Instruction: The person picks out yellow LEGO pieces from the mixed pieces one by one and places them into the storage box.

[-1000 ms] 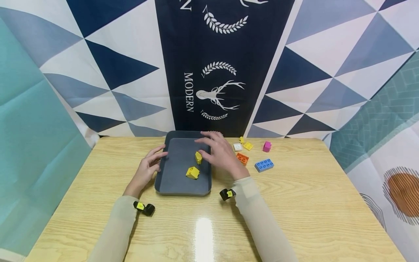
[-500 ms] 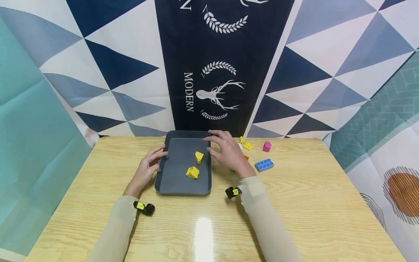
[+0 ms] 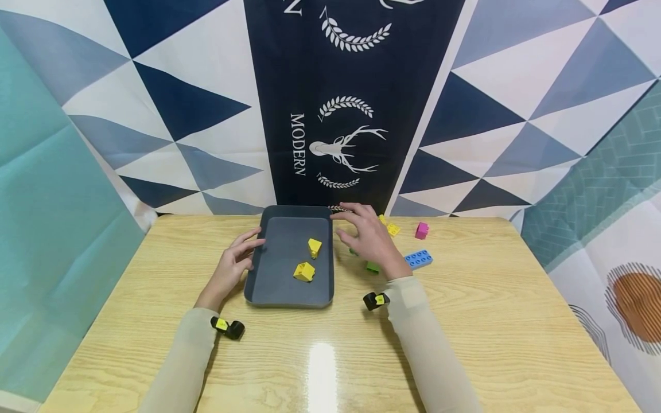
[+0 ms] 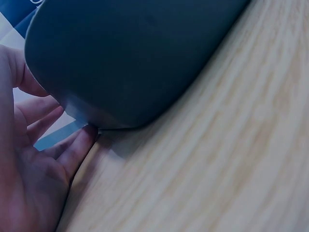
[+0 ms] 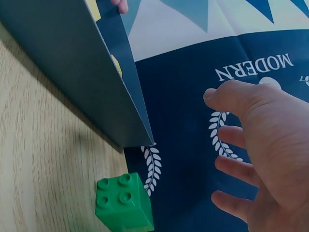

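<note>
Grey tray (image 3: pixel 276 252) between two spread hands

The left hand (image 3: pixel 230 267) has its fingers extended, their tips against the side of the tray closest to it. The right hand (image 3: pixel 368 236) is spread just beside the opposite rim, fingers slightly bent and thumb apart. Between the hands, inside the tray and nearer the right one, lie two yellow sloped toy bricks (image 3: pixel 304 272). A green four-stud brick (image 5: pixel 123 203) sits near the right hand. To the right of that hand are a blue eight-stud brick (image 3: pixel 419 259) and, farther off, a pink brick (image 3: pixel 422 230).
</note>
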The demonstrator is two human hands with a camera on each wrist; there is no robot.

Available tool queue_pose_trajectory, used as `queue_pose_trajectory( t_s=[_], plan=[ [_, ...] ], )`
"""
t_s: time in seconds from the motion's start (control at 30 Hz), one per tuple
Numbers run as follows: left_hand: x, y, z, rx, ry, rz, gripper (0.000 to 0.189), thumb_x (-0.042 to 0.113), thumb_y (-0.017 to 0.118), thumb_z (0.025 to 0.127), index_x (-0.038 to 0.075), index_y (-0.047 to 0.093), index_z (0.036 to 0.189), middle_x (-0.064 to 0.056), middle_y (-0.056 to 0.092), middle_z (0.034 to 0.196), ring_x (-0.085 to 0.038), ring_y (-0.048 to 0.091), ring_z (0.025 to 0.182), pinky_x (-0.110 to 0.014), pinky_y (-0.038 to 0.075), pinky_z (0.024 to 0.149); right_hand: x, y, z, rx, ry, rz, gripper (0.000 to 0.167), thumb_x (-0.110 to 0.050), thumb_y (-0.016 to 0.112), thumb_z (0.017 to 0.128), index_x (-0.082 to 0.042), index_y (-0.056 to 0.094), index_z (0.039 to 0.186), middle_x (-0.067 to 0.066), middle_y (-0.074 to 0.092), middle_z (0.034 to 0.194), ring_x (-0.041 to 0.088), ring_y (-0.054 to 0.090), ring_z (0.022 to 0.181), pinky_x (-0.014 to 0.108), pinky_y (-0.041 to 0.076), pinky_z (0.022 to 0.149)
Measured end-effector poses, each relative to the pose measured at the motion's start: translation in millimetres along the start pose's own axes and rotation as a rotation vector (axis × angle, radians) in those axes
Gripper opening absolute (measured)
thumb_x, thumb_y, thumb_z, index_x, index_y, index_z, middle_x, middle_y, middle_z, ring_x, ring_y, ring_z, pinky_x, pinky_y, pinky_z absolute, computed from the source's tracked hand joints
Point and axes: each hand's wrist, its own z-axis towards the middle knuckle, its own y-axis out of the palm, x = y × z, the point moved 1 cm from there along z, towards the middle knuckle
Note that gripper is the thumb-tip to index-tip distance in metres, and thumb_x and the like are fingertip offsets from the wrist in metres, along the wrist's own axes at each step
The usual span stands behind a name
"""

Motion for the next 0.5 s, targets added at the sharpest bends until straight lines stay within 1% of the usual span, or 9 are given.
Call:
queue_pose_trajectory(
  t_s=[0.17, 0.37, 0.5],
  plan=[
    [0.5, 0.2, 0.3, -0.006, 0.008, -0.005, 0.061, -0.021, 0.044, 0.093, -0.016, 0.061, 0.151, -0.025, 0.037, 0.181, -0.049, 0.048, 0.156, -0.005, 0.047, 0.113, 5, -2, -2.0, -0.006, 0.018, -0.001, 0.037, -0.019, 0.076, 0.106, -0.015, 0.077, 0.143, 0.017, 0.06, 0.167, 0.044, 0.053, 0.152, 0.065, 0.053, 0.122],
    [1.3, 0.0, 0.3, -0.008, 0.011, -0.01, 0.061, -0.021, 0.044, 0.093, -0.016, 0.06, 0.151, -0.026, 0.037, 0.181, -0.053, 0.046, 0.157, -0.005, 0.046, 0.113, 10, -5, -4.4, -0.007, 0.038, -0.001, 0.037, -0.02, 0.076, 0.106, -0.016, 0.078, 0.142, 0.017, 0.059, 0.167, 0.044, 0.051, 0.154, 0.065, 0.051, 0.125],
    [0.7, -0.1, 0.2, -0.008, 0.011, -0.014, 0.061, -0.022, 0.043, 0.093, -0.017, 0.06, 0.151, -0.026, 0.037, 0.181, -0.053, 0.045, 0.157, -0.004, 0.047, 0.112, 13, -7, -6.0, 0.004, 0.047, 0.008, 0.036, -0.019, 0.077, 0.105, -0.015, 0.078, 0.141, 0.017, 0.06, 0.167, 0.043, 0.052, 0.154, 0.064, 0.049, 0.127]
  ],
)
